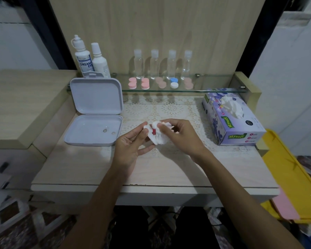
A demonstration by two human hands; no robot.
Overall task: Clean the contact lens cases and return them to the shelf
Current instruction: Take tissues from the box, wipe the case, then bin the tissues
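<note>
At the centre of the scene the person's two hands meet above the table, and between them is a crumpled white paper tissue [157, 134] with a small red piece, probably part of a contact lens case [153, 131], showing in its folds. The left hand [128, 146] pinches the left edge of the tissue with its fingertips, the other fingers loosely spread; the right hand [176, 134] has thumb and fingers curled round the tissue from the right. To wipe well, the person should probably keep the case steady with the left fingers and turn the soft tissue into the small round cup with the right thumb, pressing lightly, because thin paper tears and leaves lint. Under the grip lies a white lace mat [171, 110] with an open, patterned weave on the pale wooden table [90, 169]. To the left of the grip stands an open pale lilac plastic box [95, 112], hinged, with rounded corners and a smooth matt surface; two small round things lie in its lower tray, too small to identify. To the right of the grip is a purple flowered cardboard tissue box [232, 121] with a tissue standing out of it. Beyond the grip, the clear glass shelf [214, 83] carries round screw-cap lens cases, four pink [144, 83] and one blue and white [174, 82], and behind them four clear small bottles [162, 65] and two white solution bottles [92, 60].
</note>
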